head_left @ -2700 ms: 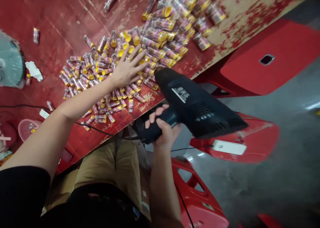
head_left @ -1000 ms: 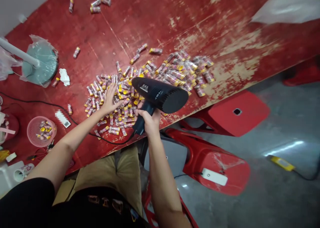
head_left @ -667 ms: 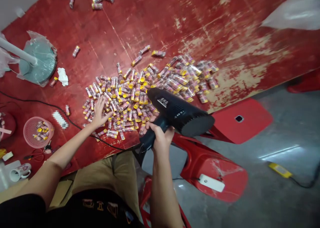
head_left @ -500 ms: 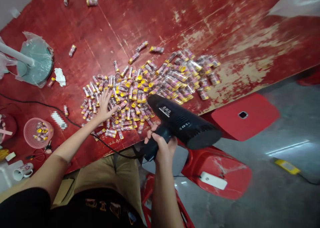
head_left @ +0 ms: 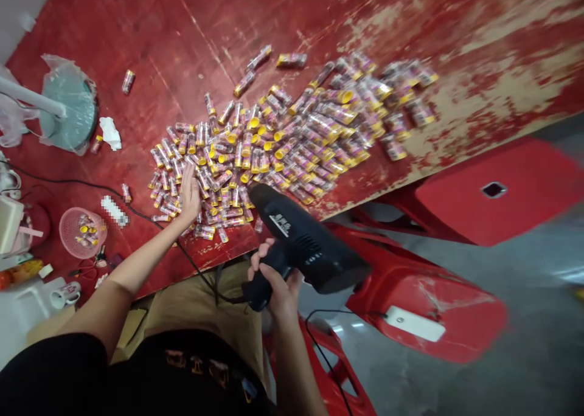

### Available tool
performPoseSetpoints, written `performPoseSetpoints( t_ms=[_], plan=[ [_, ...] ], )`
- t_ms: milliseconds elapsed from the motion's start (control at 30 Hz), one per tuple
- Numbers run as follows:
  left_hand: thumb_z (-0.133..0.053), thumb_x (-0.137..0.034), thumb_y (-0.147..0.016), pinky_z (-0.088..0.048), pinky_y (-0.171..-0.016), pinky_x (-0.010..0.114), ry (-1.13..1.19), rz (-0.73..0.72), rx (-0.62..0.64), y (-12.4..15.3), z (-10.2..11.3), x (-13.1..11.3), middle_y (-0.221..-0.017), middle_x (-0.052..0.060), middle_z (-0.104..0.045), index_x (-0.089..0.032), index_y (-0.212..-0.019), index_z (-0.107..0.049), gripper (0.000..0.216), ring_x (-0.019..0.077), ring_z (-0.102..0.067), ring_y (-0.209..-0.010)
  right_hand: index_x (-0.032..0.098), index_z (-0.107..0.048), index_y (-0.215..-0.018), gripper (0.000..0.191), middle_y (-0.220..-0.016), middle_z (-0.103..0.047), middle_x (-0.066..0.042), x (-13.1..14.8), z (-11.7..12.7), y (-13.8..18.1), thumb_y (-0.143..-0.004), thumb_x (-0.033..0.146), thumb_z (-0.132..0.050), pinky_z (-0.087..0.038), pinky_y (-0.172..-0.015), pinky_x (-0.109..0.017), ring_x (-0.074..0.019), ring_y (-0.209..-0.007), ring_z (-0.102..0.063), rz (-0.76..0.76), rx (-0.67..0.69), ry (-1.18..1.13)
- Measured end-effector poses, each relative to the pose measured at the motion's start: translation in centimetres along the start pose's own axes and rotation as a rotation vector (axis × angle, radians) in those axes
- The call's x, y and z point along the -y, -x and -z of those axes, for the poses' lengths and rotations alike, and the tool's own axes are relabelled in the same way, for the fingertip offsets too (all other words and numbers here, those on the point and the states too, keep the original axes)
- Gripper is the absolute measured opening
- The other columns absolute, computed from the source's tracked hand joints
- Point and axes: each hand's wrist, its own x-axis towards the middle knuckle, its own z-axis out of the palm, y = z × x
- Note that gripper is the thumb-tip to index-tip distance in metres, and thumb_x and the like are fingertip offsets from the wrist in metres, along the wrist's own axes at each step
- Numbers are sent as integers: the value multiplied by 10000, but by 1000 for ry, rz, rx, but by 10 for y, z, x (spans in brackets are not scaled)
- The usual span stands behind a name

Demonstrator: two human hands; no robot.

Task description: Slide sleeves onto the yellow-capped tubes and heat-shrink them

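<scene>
My right hand (head_left: 277,276) is wrapped round the handle of a black hair dryer (head_left: 310,239) with pale lettering on its side. Its nozzle points up and left at the near edge of a wide heap of small clear-wrapped tubes (head_left: 255,154) with yellow ends. Within the left part of that heap rests my left hand (head_left: 190,194), fingers stretched out and held close together, touching tubes along its side. It does not grip anything that I can see. A dark cord (head_left: 194,267) runs from the dryer's handle leftward across the table.
The worn red table (head_left: 150,14) has a lamp base in plastic (head_left: 70,109), a crumpled tissue (head_left: 110,134), a pink basket (head_left: 68,239) with several tubes, and a mug (head_left: 65,295) at left. Red stools (head_left: 515,203) stand at right, one bearing a white power strip (head_left: 415,323).
The dryer has shifted left and slightly down with my right hand. My left hand has turned more on edge, its spread fingers drawing together. The camera view has also shifted.
</scene>
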Motion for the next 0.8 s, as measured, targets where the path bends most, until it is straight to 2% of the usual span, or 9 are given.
performPoseSetpoints(
  t_ms=[133,200,267,400,500,567,667,800],
  plan=[
    [-176,-626,-1037,-147,-1297,537,-65,21,6,23,10,5,-1672,34,-328,-362,-1579,-362,630,204,-173,-1588,230,-606,-1076,365,-742,-584,44,-28,-9,-3,-756,327,-753,-478,-490,-249,-99,-525,-508,-116,139,83],
    [-184,-625,-1037,-110,-1298,545,-86,3,53,29,11,2,-1674,33,-323,-374,-1574,-372,622,209,-149,-1593,221,-611,-1026,311,-708,-572,47,-38,-15,0,-772,344,-741,-476,-492,-247,-104,-529,-510,-138,138,82],
    [-162,-629,-1034,-68,-1295,561,-86,4,77,31,10,-1,-1671,38,-331,-373,-1573,-375,634,218,-135,-1596,219,-606,-1012,308,-764,-597,35,-43,-18,6,-771,351,-744,-483,-502,-245,-100,-546,-527,-154,114,65],
    [-156,-665,-1016,2,-1286,589,-65,15,56,16,7,-4,-1683,39,-302,-376,-1573,-374,665,246,-112,-1600,244,-593,-1105,411,-885,-614,19,-33,-18,14,-739,313,-768,-494,-500,-244,-89,-562,-541,-110,70,25],
    [-274,-687,-997,19,-1283,589,-79,-89,82,-15,-4,-11,-1712,28,-217,-379,-1587,-344,670,261,-34,-1606,264,-584,-1117,448,-892,-576,22,-13,-12,8,-708,260,-767,-502,-496,-235,-90,-601,-538,63,-48,-49],
    [-344,-681,-985,39,-1279,588,-97,-206,123,-40,-22,-22,-1723,25,-171,-368,-1597,-324,687,267,35,-1605,265,-585,-1080,445,-875,-545,28,2,-5,0,-674,212,-759,-506,-493,-226,-94,-632,-534,209,-170,-78],
    [-378,-600,-1002,47,-1281,562,-155,-425,258,-72,-66,-51,-1720,36,-185,-330,-1588,-353,645,269,51,-1603,254,-596,-1031,424,-857,-529,34,21,10,-11,-638,169,-730,-515,-489,-223,-97,-645,-531,377,-327,-98],
    [-233,-298,-1042,-7,-1284,495,-371,-673,437,-93,-141,-111,-1707,83,-222,-210,-1586,-363,566,234,-2,-1601,224,-608,-994,387,-823,-539,37,34,27,-20,-622,175,-705,-505,-465,-224,-99,-628,-527,468,-411,-102]
  ],
)
